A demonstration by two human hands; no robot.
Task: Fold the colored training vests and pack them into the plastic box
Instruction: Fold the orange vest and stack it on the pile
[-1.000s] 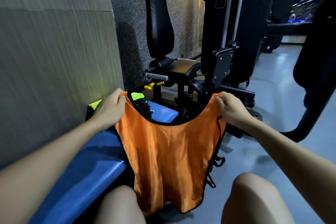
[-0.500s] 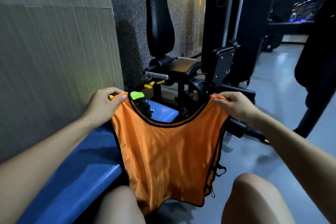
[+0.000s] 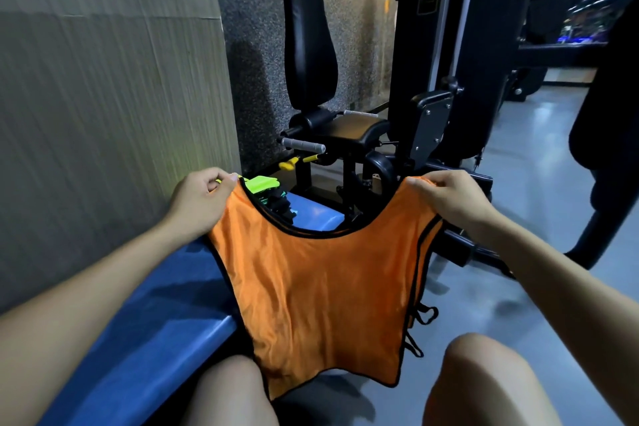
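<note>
An orange training vest [image 3: 321, 290] with black trim hangs spread out in front of me, its hem between my knees. My left hand [image 3: 200, 201] pinches its left shoulder strap and my right hand [image 3: 453, 197] pinches the right one. Behind the neckline, a pile of neon green and black vests [image 3: 269, 192] lies on the far end of the blue bench [image 3: 148, 328]. No plastic box is in view.
A grey panelled wall [image 3: 103, 114] runs along the left of the bench. A black gym machine [image 3: 345, 128] with seat and backrest stands just beyond the bench end. Grey floor [image 3: 518, 190] opens to the right. My bare knees [image 3: 484, 380] are at the bottom.
Both hands have lifted the vest a little and pulled the shoulder straps wider apart, so the vest hangs flatter and higher than a second ago.
</note>
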